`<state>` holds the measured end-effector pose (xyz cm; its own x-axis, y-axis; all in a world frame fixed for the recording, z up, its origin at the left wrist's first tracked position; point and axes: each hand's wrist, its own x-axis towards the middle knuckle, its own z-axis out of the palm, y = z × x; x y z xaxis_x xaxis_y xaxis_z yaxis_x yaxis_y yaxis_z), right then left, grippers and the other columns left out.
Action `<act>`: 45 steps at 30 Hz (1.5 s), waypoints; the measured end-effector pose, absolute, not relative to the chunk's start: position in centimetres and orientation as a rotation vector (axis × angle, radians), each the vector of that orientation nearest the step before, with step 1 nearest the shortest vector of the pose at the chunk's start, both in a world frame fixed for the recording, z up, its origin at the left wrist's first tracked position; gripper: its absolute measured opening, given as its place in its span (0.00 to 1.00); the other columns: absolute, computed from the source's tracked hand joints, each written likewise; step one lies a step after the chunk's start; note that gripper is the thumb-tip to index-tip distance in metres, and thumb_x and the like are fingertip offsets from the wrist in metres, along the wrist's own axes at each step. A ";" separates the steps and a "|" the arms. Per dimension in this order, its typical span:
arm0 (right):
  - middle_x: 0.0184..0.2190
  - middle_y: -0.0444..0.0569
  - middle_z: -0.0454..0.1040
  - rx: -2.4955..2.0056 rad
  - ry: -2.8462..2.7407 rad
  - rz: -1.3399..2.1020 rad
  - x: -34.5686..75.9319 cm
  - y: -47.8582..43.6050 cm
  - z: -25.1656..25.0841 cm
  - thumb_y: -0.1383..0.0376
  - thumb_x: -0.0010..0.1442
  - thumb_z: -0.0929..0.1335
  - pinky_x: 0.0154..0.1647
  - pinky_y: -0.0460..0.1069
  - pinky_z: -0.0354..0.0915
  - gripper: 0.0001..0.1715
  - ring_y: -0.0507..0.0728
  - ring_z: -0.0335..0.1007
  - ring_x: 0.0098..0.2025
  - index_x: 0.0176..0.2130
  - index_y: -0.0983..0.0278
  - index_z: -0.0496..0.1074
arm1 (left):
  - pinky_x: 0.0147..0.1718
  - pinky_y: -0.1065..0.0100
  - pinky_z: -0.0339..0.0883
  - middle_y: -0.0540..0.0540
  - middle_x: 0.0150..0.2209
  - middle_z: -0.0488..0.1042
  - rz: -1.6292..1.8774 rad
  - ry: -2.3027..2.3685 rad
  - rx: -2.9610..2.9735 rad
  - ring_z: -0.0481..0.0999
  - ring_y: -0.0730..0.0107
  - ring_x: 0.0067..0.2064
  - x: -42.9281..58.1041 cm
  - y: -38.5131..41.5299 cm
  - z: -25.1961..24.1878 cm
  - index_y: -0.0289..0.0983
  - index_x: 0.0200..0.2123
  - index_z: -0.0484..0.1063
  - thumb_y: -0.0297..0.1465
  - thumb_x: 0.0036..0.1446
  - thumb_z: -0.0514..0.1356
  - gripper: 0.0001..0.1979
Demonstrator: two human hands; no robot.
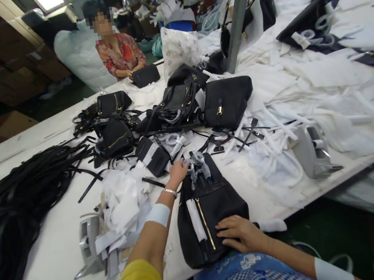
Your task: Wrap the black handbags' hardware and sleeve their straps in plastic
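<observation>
A black backpack (219, 206) lies at the table's near edge, its gold zipper facing up and a white-wrapped strip beside the zipper. At its top, clear plastic covers the handle and hardware (198, 164). My left hand (178, 172) reaches to this wrapped part, fingers closed together against its left side; the exact grip is small to see. My right hand (242, 233) rests on the lower right of the backpack front, fingers stretched out and holding nothing. A small black pouch with a pale band (154, 157) lies just beyond my left hand.
Black straps (29, 185) pile up at left. Tape dispensers (92, 246) (313, 152) stand on both sides, near white paper scraps (122, 203). More black bags (227, 102) lie ahead by a slanted metal post (238, 16). Across the table, a person (121, 55) handles a black pouch (145, 76).
</observation>
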<state>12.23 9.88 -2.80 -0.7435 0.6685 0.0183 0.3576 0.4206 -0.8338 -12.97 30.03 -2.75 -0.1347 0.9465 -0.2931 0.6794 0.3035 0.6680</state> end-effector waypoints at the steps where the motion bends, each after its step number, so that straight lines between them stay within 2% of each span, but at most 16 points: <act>1: 0.47 0.51 0.76 -0.903 -2.313 1.269 12.1 10.0 -2.5 0.57 0.63 0.64 0.52 0.57 0.62 0.17 0.61 0.69 0.51 0.48 0.56 0.75 | 0.51 0.62 0.58 0.36 0.49 0.74 0.458 1.881 1.466 0.69 0.54 0.52 -12.6 30.7 -2.9 0.32 0.48 0.71 0.33 0.50 0.63 0.21; 4: 0.44 0.49 0.78 -0.941 -2.275 1.354 12.0 10.3 -1.7 0.58 0.64 0.62 0.50 0.54 0.63 0.17 0.59 0.71 0.48 0.46 0.57 0.76 | 0.47 0.64 0.61 0.39 0.41 0.77 0.354 1.856 1.491 0.72 0.55 0.47 -12.3 31.5 -2.7 0.32 0.43 0.74 0.26 0.44 0.64 0.19; 8: 0.42 0.49 0.78 -1.027 -2.211 1.403 12.1 10.4 -1.8 0.58 0.65 0.61 0.48 0.52 0.64 0.19 0.58 0.72 0.45 0.47 0.59 0.75 | 0.39 0.66 0.64 0.45 0.32 0.77 0.313 1.790 1.493 0.74 0.61 0.37 -13.8 29.6 -0.6 0.32 0.35 0.76 0.26 0.45 0.60 0.11; 12: 0.42 0.49 0.78 -1.017 -2.175 1.409 12.5 10.3 -2.8 0.59 0.66 0.60 0.49 0.51 0.64 0.18 0.58 0.72 0.46 0.48 0.58 0.75 | 0.40 0.67 0.65 0.45 0.36 0.77 0.358 1.681 1.488 0.74 0.64 0.38 -15.4 24.6 2.1 0.32 0.41 0.72 0.29 0.47 0.60 0.16; 18: 0.41 0.49 0.78 -1.078 -2.046 1.483 11.7 10.6 -2.6 0.59 0.64 0.62 0.47 0.50 0.66 0.16 0.57 0.72 0.43 0.46 0.59 0.76 | 0.47 0.62 0.64 0.42 0.45 0.76 0.511 1.400 1.182 0.72 0.58 0.47 -14.8 16.3 3.6 0.34 0.48 0.70 0.43 0.50 0.63 0.26; 21: 0.40 0.49 0.77 -1.141 -1.783 1.725 9.4 11.1 -2.2 0.57 0.63 0.63 0.34 0.47 0.69 0.18 0.53 0.73 0.31 0.47 0.62 0.74 | 0.45 0.62 0.64 0.42 0.42 0.77 0.588 1.476 1.046 0.72 0.58 0.46 -13.6 14.3 3.4 0.34 0.45 0.73 0.49 0.55 0.56 0.26; 23: 0.35 0.49 0.77 -1.237 -1.610 1.877 7.3 11.6 -2.5 0.55 0.62 0.64 0.22 0.44 0.65 0.20 0.51 0.71 0.24 0.48 0.64 0.72 | 0.44 0.61 0.64 0.43 0.42 0.77 0.610 1.518 0.988 0.72 0.58 0.45 -13.1 13.8 3.2 0.34 0.44 0.74 0.51 0.57 0.52 0.27; 26: 0.23 0.45 0.74 -1.396 -1.494 1.984 4.4 12.3 -3.5 0.54 0.58 0.67 0.15 0.42 0.59 0.21 0.50 0.67 0.19 0.44 0.67 0.73 | 0.45 0.62 0.62 0.44 0.41 0.78 0.579 1.489 0.981 0.72 0.58 0.45 -13.0 13.8 3.1 0.34 0.44 0.75 0.48 0.55 0.56 0.25; 28: 0.18 0.43 0.71 -1.472 -1.411 2.071 3.0 12.8 -3.8 0.55 0.55 0.70 0.14 0.41 0.57 0.19 0.49 0.65 0.16 0.39 0.68 0.73 | 0.46 0.63 0.61 0.44 0.39 0.79 0.529 1.474 0.997 0.72 0.58 0.44 -13.5 14.3 3.1 0.34 0.44 0.76 0.45 0.51 0.61 0.23; 30: 0.17 0.42 0.70 -1.526 -1.241 2.196 2.1 13.3 -3.7 0.57 0.52 0.73 0.14 0.41 0.55 0.16 0.49 0.64 0.16 0.35 0.67 0.73 | 0.45 0.63 0.61 0.44 0.39 0.79 0.497 1.482 0.976 0.72 0.58 0.44 -14.2 15.0 3.2 0.35 0.44 0.76 0.43 0.48 0.63 0.23; 33: 0.18 0.42 0.69 -1.554 -1.013 2.341 1.4 14.0 -2.9 0.59 0.51 0.74 0.14 0.41 0.54 0.14 0.47 0.63 0.16 0.30 0.66 0.71 | 0.45 0.62 0.59 0.45 0.42 0.78 0.447 1.503 0.899 0.70 0.58 0.46 -15.2 16.2 3.5 0.38 0.46 0.75 0.42 0.47 0.63 0.23; 35: 0.15 0.39 0.64 -1.554 -0.953 2.392 1.2 14.3 -2.4 0.58 0.52 0.73 0.14 0.40 0.52 0.14 0.46 0.58 0.15 0.28 0.66 0.70 | 0.44 0.63 0.58 0.46 0.42 0.77 0.422 1.497 0.838 0.69 0.59 0.47 -15.8 17.0 3.5 0.40 0.47 0.75 0.42 0.48 0.63 0.23; 38: 0.15 0.37 0.61 -1.525 -0.881 2.471 1.4 14.7 -2.0 0.60 0.52 0.74 0.15 0.39 0.52 0.13 0.44 0.54 0.15 0.28 0.66 0.70 | 0.42 0.67 0.59 0.46 0.42 0.77 0.468 1.408 0.769 0.70 0.64 0.44 -16.5 18.1 3.2 0.40 0.47 0.75 0.42 0.47 0.65 0.23; 42: 0.21 0.40 0.67 -1.352 -0.804 2.609 2.9 14.3 -1.6 0.61 0.50 0.74 0.18 0.38 0.54 0.11 0.44 0.59 0.20 0.31 0.65 0.72 | 0.40 0.71 0.60 0.46 0.42 0.76 0.529 1.327 0.715 0.71 0.70 0.40 -17.3 19.4 2.7 0.38 0.46 0.75 0.40 0.46 0.67 0.23; 45: 0.26 0.42 0.71 -1.221 -0.797 2.552 4.8 13.2 -1.4 0.59 0.49 0.75 0.23 0.39 0.58 0.16 0.45 0.63 0.24 0.37 0.65 0.74 | 0.41 0.71 0.62 0.45 0.42 0.77 0.544 1.286 0.706 0.72 0.69 0.41 -17.3 19.5 2.4 0.37 0.47 0.75 0.38 0.46 0.68 0.24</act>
